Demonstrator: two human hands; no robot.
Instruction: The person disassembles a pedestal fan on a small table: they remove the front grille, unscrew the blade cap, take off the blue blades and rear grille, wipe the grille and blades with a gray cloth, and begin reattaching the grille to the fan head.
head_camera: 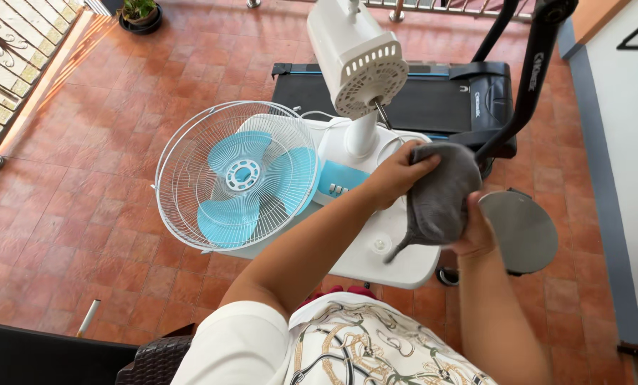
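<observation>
Both hands were closed on one grey cloth (439, 194), held in the air above the fan base. The left hand (397, 171) pinched the cloth's upper edge, fingers folded over it. The right hand (476, 229) gripped the lower side from beneath, thumb against the fabric. A thin tail of the cloth hung down toward the base.

Directly below the hands lay the white fan base (397, 249), flat on the tile floor (83, 199). Just beyond the left hand rose the white fan column (361, 132), with the bare motor housing (358, 60) tilted above it and its metal shaft exposed.

Risk 1 (judgement): the dangling tail could have snagged on the shaft or the housing vents if the cloth was swept close, tugging the head over.

To the left of the left hand, the wire guard (237, 175) with the blue blade (244, 178) lay propped on the base edge, not fixed. Risk 2: a nudge from the forearm could have tipped it off onto the tiles and bent the wires.

Just right of the right hand sat a round metal lid (518, 229). Farther off stood a black treadmill (433, 93).

Risk 3: the loose guard and the stand crowded the footing; a step forward could have caught either.
</observation>
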